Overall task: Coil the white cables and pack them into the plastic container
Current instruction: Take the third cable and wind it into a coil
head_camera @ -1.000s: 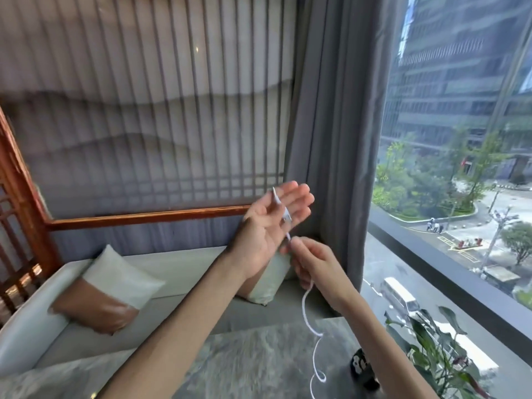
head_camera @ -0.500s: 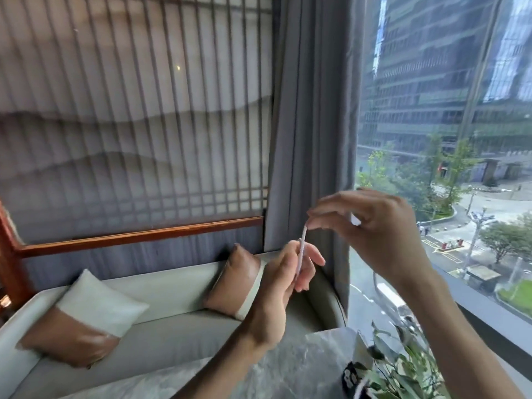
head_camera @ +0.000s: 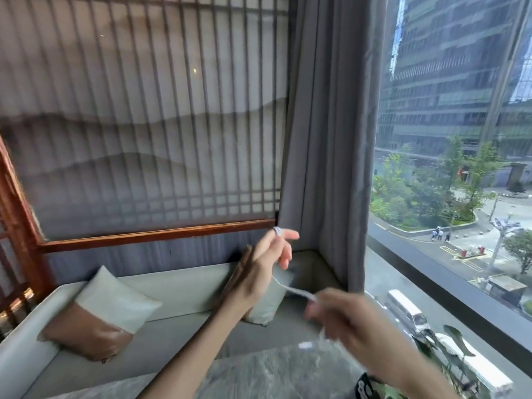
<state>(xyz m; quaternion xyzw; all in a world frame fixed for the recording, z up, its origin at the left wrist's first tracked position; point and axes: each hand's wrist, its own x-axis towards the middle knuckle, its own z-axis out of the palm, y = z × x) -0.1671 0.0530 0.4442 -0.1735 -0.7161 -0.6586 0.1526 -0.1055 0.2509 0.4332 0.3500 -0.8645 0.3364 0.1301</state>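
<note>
The white cable (head_camera: 290,289) runs from the left hand (head_camera: 259,272), whose grip pinches the plug end, toward four o'clock; the blurry right hand (head_camera: 351,321) pinches it there.

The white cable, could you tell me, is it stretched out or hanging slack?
Stretched out: the white cable runs near-straight from the left hand to the right hand, which pinches it.

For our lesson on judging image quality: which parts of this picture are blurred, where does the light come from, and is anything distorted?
Head view: the right hand is smeared by motion blur, as is the thin white cable at it; the left hand is sharper; daylight enters by the large glass window at right; the grey glass building outside leans, a wide-angle effect.
</note>
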